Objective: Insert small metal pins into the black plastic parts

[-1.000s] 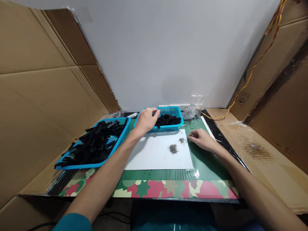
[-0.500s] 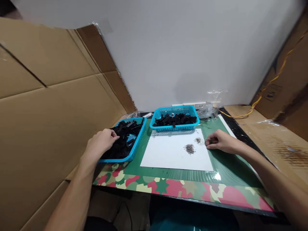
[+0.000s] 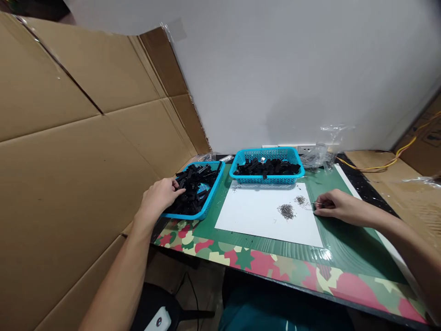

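Note:
My left hand (image 3: pixel 161 197) reaches over the near side of the left blue basket (image 3: pixel 206 208), its fingers curled in among small black plastic pieces (image 3: pixel 191 197). Whatever its fingertips hold is hidden. At the right edge of a white sheet (image 3: pixel 244 216), my right hand (image 3: pixel 332 204) rests with closed fingers around thin metal tweezers (image 3: pixel 311 203), whose slim prongs point left. Just left of them lies a small heap of tiny metal parts (image 3: pixel 301 200). A larger, darker heap of tiny metal parts (image 3: pixel 286 211) sits nearer the sheet's middle.
Behind the sheet stands a second blue basket (image 3: pixel 267 180) of black pieces. Clear plastic bags (image 3: pixel 319 156) lie beside it near a wall socket. A cardboard panel (image 3: pixel 103 151) walls the left side. Yellow cable (image 3: pixel 386 164) crosses cardboard at the right.
The view has turned left, so everything appears further right. My left hand remains at the left basket's black pieces, and my right hand remains beside the sheet with the tweezers.

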Demonstrator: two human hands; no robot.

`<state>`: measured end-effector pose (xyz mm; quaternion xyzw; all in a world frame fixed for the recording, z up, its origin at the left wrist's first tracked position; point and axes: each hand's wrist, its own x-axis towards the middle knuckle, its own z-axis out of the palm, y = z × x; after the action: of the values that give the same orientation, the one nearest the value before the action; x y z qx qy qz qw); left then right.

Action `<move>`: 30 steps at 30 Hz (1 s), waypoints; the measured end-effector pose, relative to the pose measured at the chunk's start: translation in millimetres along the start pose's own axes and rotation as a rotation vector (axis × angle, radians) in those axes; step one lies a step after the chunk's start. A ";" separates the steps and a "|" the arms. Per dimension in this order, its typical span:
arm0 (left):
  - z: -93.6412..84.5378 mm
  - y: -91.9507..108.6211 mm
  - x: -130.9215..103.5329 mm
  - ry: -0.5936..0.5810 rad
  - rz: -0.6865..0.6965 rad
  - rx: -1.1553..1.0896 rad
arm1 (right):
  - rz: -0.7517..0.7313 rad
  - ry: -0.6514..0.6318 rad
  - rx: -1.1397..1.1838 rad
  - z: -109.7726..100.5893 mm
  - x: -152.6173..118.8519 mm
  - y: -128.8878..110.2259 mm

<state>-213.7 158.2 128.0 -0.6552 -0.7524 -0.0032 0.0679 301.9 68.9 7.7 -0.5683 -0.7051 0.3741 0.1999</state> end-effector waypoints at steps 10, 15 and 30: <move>-6.3 11.9 -8.1 0.214 -0.049 0.015 | -0.025 0.067 0.141 -2.2 -5.7 -20.2; -16.7 41.1 -17.6 0.294 0.114 -0.420 | -0.098 0.125 0.318 -0.6 -5.0 -32.5; 61.1 250.1 -72.8 -0.875 0.869 -1.502 | -0.052 0.298 0.676 29.2 5.4 -48.0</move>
<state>36.6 127.6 38.7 -0.6918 -0.2056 -0.2134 -0.6584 248.4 61.7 24.4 -0.5002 -0.5191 0.4940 0.4861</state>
